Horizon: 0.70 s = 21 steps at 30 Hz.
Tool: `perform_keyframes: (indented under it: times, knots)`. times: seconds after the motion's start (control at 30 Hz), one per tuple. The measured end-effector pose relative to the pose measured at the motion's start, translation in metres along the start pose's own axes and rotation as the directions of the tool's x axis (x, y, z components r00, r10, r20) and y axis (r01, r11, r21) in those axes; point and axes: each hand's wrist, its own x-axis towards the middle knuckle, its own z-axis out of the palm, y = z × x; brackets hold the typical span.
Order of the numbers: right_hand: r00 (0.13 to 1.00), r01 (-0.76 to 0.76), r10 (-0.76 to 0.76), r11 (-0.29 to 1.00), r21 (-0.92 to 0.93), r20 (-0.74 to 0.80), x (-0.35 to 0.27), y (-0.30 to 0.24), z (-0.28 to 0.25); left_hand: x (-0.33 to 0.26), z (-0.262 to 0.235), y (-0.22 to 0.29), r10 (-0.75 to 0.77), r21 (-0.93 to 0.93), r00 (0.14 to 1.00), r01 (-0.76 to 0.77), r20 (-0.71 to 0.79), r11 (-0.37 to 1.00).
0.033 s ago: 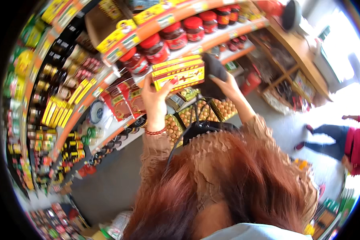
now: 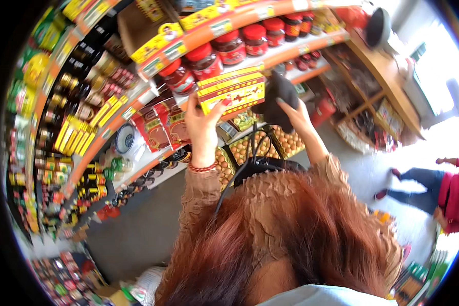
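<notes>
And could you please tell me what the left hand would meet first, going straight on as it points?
Holding yellow boxes, the left hand would probably meet the red-lidded jars on the shelf first, though depth is unclear.

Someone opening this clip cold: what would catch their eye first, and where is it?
Most likely the bright stack of yellow-and-red boxes in the upper middle, held by the left hand, with a dark item in the right hand just to its right. Next would probably come the row of red-lidded jars on the shelf above them, and the reddish-brown hair filling much of the lower middle.
</notes>
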Motion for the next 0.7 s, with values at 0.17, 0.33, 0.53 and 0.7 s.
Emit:
perform_keyframes:
  times: [0.17, 0.33, 0.53, 0.7]
  knots:
    - [0.991, 0.046, 0.027, 0.840, 0.541, -0.127, -0.031, -0.046, 0.033, 0.000, 0.019, -0.024, -0.059, -0.275, 0.984, 0.011, -0.166, 0.961]
    - [0.985, 0.104, -0.029, 0.886, 0.451, -0.170, -0.034, -0.058, 0.053, -0.022, 0.046, -0.059, -0.108, -0.094, 0.994, 0.111, 0.032, 0.989]
    - [0.987, 0.097, -0.005, 0.812, 0.575, -0.159, -0.034, -0.067, 0.059, -0.031, 0.060, -0.039, 0.122, 0.317, 0.991, -0.131, 0.047, 0.939]
    - [0.992, 0.071, 0.006, 0.805, 0.589, -0.127, -0.042, -0.071, 0.062, -0.031, 0.053, -0.046, 0.222, 0.376, 0.973, -0.229, 0.063, 0.898]
